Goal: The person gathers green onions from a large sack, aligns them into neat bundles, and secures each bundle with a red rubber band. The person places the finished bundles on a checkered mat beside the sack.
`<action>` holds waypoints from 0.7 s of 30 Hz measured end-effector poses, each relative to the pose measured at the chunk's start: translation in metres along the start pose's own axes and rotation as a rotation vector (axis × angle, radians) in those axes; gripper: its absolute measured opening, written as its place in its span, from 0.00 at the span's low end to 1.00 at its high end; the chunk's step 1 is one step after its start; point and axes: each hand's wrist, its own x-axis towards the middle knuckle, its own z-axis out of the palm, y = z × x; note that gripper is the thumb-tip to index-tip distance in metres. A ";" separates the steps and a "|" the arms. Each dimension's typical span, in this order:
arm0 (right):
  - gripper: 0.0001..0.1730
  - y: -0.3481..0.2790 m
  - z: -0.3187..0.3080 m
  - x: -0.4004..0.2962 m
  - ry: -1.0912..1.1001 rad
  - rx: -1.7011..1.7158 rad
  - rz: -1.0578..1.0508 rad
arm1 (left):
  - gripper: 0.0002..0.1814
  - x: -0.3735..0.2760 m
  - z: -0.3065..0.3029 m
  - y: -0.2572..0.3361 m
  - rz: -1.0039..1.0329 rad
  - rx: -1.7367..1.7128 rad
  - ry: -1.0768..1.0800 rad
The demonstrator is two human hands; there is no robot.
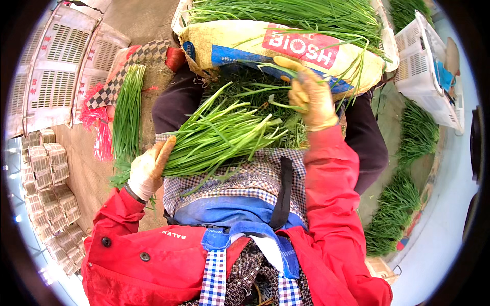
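My left hand (147, 168), in a pale stained glove, is closed around a thick bunch of garlic chives (222, 141). The bunch lies slantwise above my lap, its pale cut ends toward the right. My right hand (314, 99), in a yellowish glove, grips a few loose chive leaves (283, 102) to the right of the bunch. Between my knees, a heap of discarded leaves (252, 82) lies below a yellow printed sack (237, 36). This sack drapes over the near side of a white crate (389, 49) filled with chives (291, 13).
A finished-looking chive bundle (128, 111) lies at left beside pink plastic ties (101, 130) and a checkered cloth (130, 72). Slotted white crates (57, 72) stand behind. On the right are a white plastic basket (428, 72) and chive piles (396, 208) along the wall.
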 end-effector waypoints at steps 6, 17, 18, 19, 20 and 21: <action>0.34 -0.013 -0.071 -0.020 -0.065 -0.716 0.161 | 0.38 0.001 0.003 0.003 0.030 0.045 -0.016; 0.17 0.093 -0.029 0.001 -0.253 -0.750 0.395 | 0.37 0.004 0.007 0.004 0.024 -0.006 -0.074; 0.10 0.093 -0.030 0.002 -0.248 -0.881 0.172 | 0.37 0.003 0.006 0.006 0.021 0.014 -0.072; 0.13 0.081 -0.026 -0.002 -0.147 -0.841 0.144 | 0.37 0.002 0.006 0.007 0.018 0.033 -0.069; 0.14 0.085 -0.039 0.004 -0.170 -0.998 0.003 | 0.37 0.001 0.008 0.007 -0.008 0.037 -0.056; 0.16 0.081 -0.057 0.007 -0.181 -1.161 -0.148 | 0.37 0.001 0.009 0.007 -0.008 0.022 -0.051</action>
